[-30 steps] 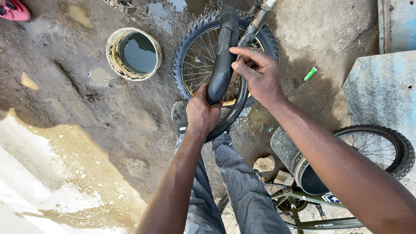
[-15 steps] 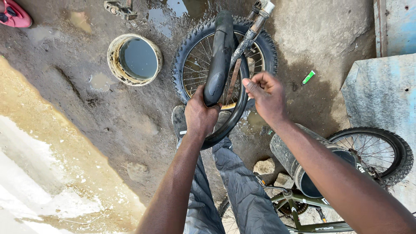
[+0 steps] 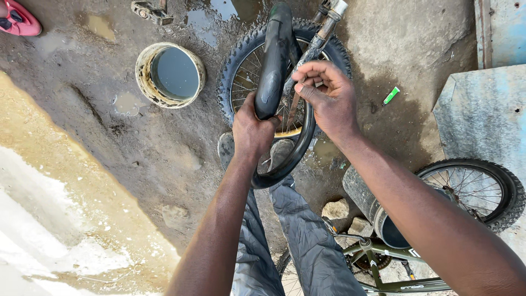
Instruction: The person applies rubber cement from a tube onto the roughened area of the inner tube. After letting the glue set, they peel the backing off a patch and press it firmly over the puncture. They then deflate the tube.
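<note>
L hand (image 3: 253, 129) fist-closed on black rubber inner tube (image 3: 272, 71), long axis vertical. R hand (image 3: 324, 96) fingers pinched at tube's R side, approx. level w/ grip; contents indeterminate.

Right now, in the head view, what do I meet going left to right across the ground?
Pink shoe → water-filled round tub → left hand on black inner tube → right hand → green marker → small bicycle wheel.

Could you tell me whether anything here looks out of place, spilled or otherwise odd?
Yes. Water has pooled on the muddy ground near the water-filled bucket. A small green tube lies loose in the dirt. The left hand grips a black inner tube off its wheel, while the right hand pinches its valve area.
</note>
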